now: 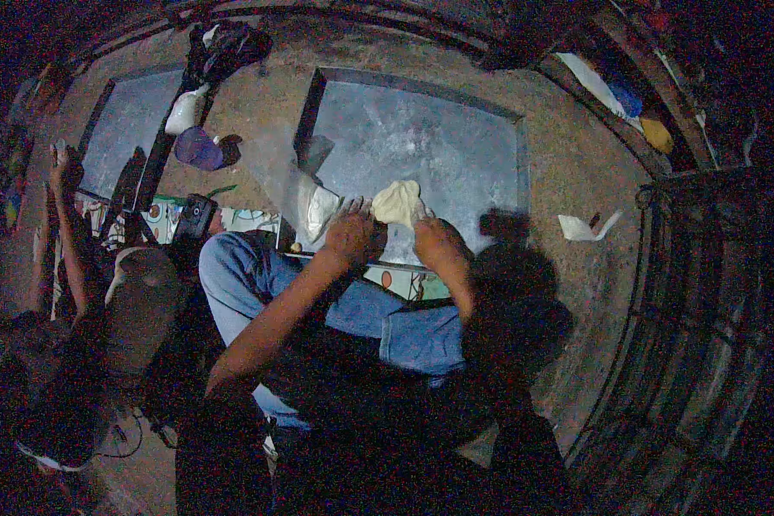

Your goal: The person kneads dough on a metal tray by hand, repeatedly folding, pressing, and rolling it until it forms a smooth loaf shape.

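dim room, brown floor (271,82) all round, and centre stage a dark-rimmed tray (464,146) catching the light! call the pale lump (396,202) the middle of our clock: it's on the tray, down by the low edge, on the side nearest the person, probably for easy reach from a seated spot, with denim-clad legs (426,331) at six o'clock.

left hand (351,232) in at eight, fingers reaching forward, tips up at the lump's near edge; right hand (439,241) in at four, fingertips against the other flank. one hand each side, which looks like a way to steady something soft! whether either set of fingers is truly closed on it, i can't tell; it's too blurry.

textures now: the lump is creamy, dough-like, softly creased, rounded on top. the tray is flat, grey-blue, clouded with whitish patches. at nine, just beside the left hand, a crinkled, see-through plastic bag (316,211) shines. three o'clock, off the tray, a folded white wrapper (586,226). out between nine and ten, a rounded purple thing (198,149), a plump white packet (186,112) and, farther off, a second tray (129,112), a co-worker's hand (59,161) by its edge!
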`<action>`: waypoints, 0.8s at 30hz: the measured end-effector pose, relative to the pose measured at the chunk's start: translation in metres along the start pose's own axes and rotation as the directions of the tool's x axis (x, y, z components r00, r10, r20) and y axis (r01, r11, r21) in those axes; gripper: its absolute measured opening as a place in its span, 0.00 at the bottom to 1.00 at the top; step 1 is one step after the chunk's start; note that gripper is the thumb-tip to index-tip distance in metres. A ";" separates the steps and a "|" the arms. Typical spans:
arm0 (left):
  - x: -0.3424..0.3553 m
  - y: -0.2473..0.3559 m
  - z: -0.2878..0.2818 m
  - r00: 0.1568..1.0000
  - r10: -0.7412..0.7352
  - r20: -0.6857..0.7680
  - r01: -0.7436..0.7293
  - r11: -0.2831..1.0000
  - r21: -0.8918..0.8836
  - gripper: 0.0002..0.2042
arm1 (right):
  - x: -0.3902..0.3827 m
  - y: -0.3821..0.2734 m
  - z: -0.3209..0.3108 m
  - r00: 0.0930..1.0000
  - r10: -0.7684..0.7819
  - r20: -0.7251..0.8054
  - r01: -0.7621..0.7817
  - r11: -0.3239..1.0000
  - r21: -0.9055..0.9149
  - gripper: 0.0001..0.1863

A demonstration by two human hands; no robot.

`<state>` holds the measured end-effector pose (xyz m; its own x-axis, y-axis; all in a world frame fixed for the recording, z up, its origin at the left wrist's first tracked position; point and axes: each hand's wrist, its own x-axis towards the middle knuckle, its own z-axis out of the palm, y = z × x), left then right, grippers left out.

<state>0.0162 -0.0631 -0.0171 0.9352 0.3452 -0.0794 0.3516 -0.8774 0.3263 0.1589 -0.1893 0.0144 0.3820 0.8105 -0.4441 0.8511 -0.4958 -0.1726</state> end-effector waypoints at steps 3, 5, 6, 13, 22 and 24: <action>-0.003 -0.013 0.011 0.982 0.129 -0.135 -0.136 0.990 -0.044 0.12 | 0.001 0.000 0.025 0.988 -0.017 -0.151 0.001 0.994 -0.107 0.15; 0.001 0.011 -0.005 0.968 0.067 -0.240 -0.112 0.977 -0.180 0.15 | 0.003 0.000 0.035 0.985 0.004 -0.171 -0.043 0.973 -0.226 0.16; 0.005 0.021 -0.013 0.956 0.036 -0.292 -0.112 0.962 -0.248 0.16 | 0.006 0.006 0.053 0.974 -0.016 -0.224 -0.055 0.950 -0.307 0.15; 0.007 0.033 0.035 0.977 0.131 -0.168 -0.127 0.991 0.037 0.24 | 0.017 0.010 0.049 0.992 -0.035 -0.121 0.006 0.972 -0.236 0.21; 0.026 0.049 -0.036 0.909 0.025 0.415 -0.045 0.998 0.039 0.20 | -0.009 0.019 -0.003 0.986 -0.053 -0.159 0.063 0.997 0.053 0.19; 0.004 0.044 -0.024 0.953 0.118 0.280 -0.164 0.976 0.145 0.22 | -0.004 -0.003 0.014 0.999 -0.015 -0.031 0.017 0.996 0.084 0.17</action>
<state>0.0349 -0.0924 0.0199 0.9445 0.1321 -0.3008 0.1964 -0.9610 0.1945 0.1494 -0.1955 0.0043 0.3805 0.8269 -0.4141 0.8245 -0.5062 -0.2531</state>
